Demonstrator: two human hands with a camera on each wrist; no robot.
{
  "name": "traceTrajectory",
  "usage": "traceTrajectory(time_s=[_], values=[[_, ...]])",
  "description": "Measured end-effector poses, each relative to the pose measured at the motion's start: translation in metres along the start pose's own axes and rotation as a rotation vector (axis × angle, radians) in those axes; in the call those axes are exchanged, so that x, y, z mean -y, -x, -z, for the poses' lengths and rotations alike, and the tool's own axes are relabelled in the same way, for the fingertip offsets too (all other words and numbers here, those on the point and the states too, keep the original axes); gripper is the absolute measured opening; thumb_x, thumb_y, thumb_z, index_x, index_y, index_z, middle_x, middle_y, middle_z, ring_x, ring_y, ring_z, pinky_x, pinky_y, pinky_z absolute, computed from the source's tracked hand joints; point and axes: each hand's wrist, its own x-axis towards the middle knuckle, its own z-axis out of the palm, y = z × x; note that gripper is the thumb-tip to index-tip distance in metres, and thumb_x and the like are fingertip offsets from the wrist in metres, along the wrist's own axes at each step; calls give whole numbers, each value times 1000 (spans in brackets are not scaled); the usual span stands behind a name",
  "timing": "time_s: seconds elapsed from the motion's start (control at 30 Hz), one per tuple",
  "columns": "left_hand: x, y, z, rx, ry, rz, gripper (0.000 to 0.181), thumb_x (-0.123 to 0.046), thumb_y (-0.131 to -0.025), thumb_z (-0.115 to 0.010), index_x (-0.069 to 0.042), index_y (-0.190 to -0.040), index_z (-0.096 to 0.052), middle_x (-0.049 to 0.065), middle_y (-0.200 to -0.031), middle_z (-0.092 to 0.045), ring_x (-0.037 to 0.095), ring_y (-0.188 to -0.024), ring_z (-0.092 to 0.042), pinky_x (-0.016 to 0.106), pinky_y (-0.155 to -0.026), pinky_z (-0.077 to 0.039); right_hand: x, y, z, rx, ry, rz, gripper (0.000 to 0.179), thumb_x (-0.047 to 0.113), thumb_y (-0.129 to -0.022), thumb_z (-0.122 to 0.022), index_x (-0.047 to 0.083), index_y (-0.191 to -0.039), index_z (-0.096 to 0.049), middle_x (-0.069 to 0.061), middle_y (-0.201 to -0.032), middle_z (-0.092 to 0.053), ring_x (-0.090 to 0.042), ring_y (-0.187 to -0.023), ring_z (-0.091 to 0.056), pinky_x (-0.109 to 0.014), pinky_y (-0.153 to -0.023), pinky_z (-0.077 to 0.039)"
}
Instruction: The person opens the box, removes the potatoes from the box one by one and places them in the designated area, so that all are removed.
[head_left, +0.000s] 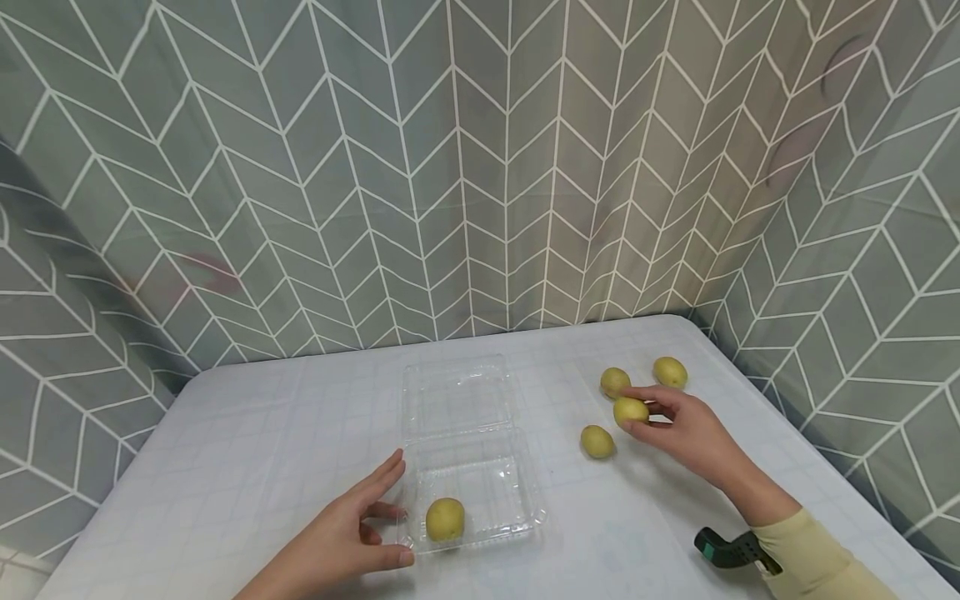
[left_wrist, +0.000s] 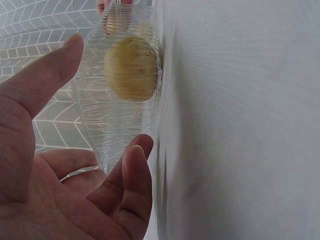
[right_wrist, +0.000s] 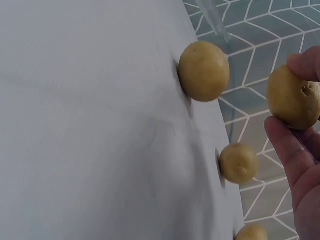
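My right hand pinches a small yellow potato between thumb and fingers. In the right wrist view the held potato is off the table, with a small dimple on its skin. A clear plastic clamshell box lies with its lid folded back. One potato sits in its base, near the front left corner. My left hand is at the box's left side, thumb by the front corner and fingers spread. The left wrist view shows the fingers close to the box wall; firm contact is unclear.
Around my right hand, three loose potatoes lie on the table: one nearer, one behind and one at the far right. A white cloth covers the table. Patterned grey curtains stand behind and at both sides.
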Motion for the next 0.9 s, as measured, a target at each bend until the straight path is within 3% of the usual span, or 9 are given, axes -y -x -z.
traceTrajectory(time_s=[0.37, 0.9], values=[[0, -1, 0, 1, 8, -2, 104, -38, -76, -86, -12, -157, -27, 0, -164, -16, 11, -109, -60, 26, -73, -52, -15, 7, 11, -20, 38, -49, 53, 36, -87, -77, 8, -130, -64, -11, -129, -61, -28, -107, -64, -23, -79, -52], [-2, -1, 1, 8, 16, 18, 103, -38, -76, -86, -12, -157, -27, 1, -164, -16, 10, -109, -60, 25, -74, -51, -32, 11, 12, -14, 7, -82, 54, 28, -86, -79, 1, -130, -62, -19, -130, -60, -31, -107, -65, -24, -75, -54]])
